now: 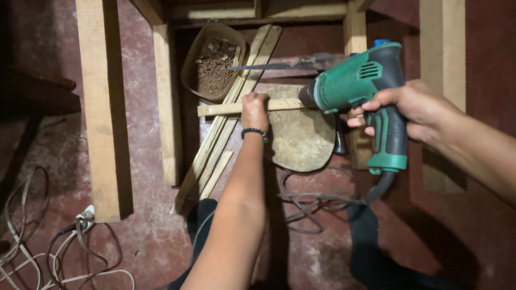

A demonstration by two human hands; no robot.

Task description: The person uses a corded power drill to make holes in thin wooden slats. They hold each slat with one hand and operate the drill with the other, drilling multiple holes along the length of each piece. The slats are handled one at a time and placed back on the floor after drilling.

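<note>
**Drilling at a held strip**

Standing frame (103, 94) rises from the floor (145, 239). Your right hand (412, 109) has its fingers clamped on the green drill (363, 89), nose at the strip (236, 108). Your left hand (255, 110) grips that strip, fingers closed, over a wooden slab (300, 138). A tub (213, 61) of nails sits behind.

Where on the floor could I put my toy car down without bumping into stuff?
Bare red floor lies at the right, beyond the green drill. Another free patch sits between the white cables and the left forearm. The middle is crowded: bamboo strips, nail tub, wooden block.
</note>
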